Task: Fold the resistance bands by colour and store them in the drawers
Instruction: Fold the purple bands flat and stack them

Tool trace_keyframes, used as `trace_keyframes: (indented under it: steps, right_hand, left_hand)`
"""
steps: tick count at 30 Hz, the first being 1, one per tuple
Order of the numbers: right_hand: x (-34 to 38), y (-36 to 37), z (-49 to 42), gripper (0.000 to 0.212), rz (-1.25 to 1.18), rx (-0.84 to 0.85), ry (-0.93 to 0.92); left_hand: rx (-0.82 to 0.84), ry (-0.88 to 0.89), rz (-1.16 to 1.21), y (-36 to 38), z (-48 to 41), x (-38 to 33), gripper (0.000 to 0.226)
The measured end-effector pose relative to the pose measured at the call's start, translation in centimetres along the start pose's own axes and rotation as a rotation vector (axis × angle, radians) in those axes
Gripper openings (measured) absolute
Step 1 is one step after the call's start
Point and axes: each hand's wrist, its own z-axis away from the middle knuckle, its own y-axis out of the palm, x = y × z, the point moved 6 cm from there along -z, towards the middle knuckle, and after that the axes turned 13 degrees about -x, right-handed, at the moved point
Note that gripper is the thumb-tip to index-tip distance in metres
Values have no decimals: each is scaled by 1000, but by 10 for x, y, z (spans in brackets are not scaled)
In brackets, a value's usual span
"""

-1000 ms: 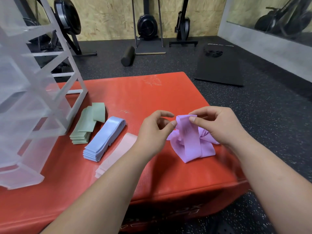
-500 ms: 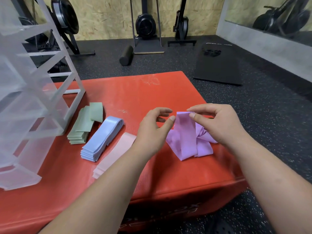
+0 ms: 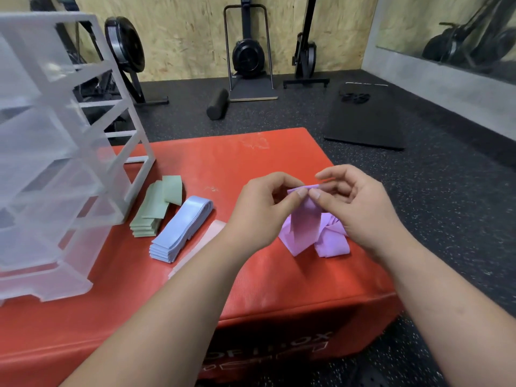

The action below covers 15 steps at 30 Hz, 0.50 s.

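Green stack (image 3: pixel 152 216), blue stack (image 3: pixel 183 229), pink band (image 3: pixel 208 237) folded on worktop (image 3: pixel 251 152); purple band (image 3: pixel 305 219) pinched between left hand (image 3: pixel 262 213) and right hand (image 3: pixel 360 210), unfolded; drawers (image 3: pixel 53 163) unfilled

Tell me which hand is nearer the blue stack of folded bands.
Left. The left hand sits just right of the blue stack, with the pink bands between them. The right hand is farther right, beyond the purple band that both hands pinch.
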Motion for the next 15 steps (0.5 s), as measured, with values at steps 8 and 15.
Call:
trace_keyframes:
  steps: [8,15]
  right_hand:
    - [-37,4,43,20,421,415,-18]
    - [-42,-55,59,14,423,316,108]
  left_hand:
    - [-287,-76,188,-42,22,-28,12]
    - [-467,-387,118,-73,51,13,14]
